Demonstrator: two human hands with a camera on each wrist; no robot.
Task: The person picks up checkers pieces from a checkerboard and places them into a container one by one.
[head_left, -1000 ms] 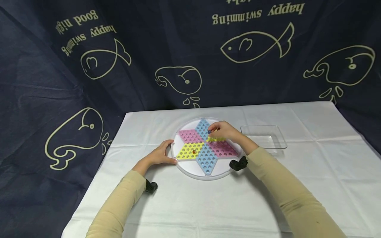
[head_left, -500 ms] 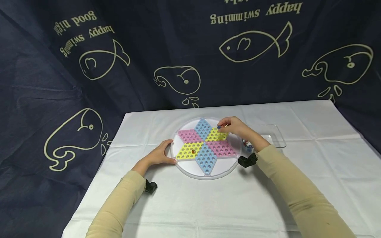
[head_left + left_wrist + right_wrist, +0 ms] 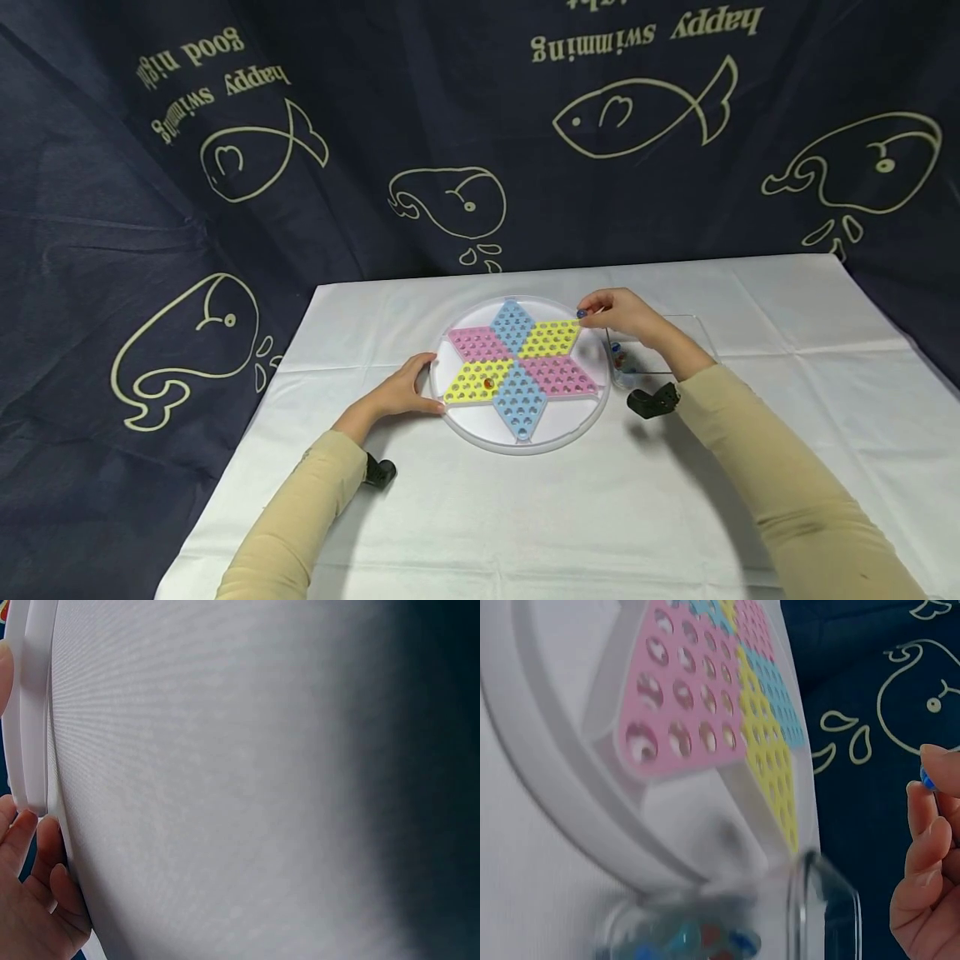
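Note:
A round white Chinese checkers board (image 3: pixel 469 425) with pink, yellow and blue points lies on the table. One orange-red marble (image 3: pixel 489 383) sits in its near left yellow section. My left hand (image 3: pixel 401 389) holds the board's left rim, its thumb and fingertips apart along the edge; the left wrist view shows the fingertips on the white rim (image 3: pixel 34 697). Just past the board's far right edge, my right hand (image 3: pixel 626 315) pinches a dark blue marble (image 3: pixel 581 314) between thumb and finger. Most of this marble (image 3: pixel 927 778) is hidden by the fingers in the right wrist view.
A clear plastic box (image 3: pixel 699 333) stands right of the board, below my right forearm. Several coloured marbles (image 3: pixel 618 358) lie in its left end. A white cloth (image 3: pixel 465 517) covers the table, and a dark blue printed curtain (image 3: pixel 337 225) hangs behind it.
My right hand has moved right, from over the board's far yellow section to beyond its edge, with the blue marble still pinched. My left hand has stayed at the rim.

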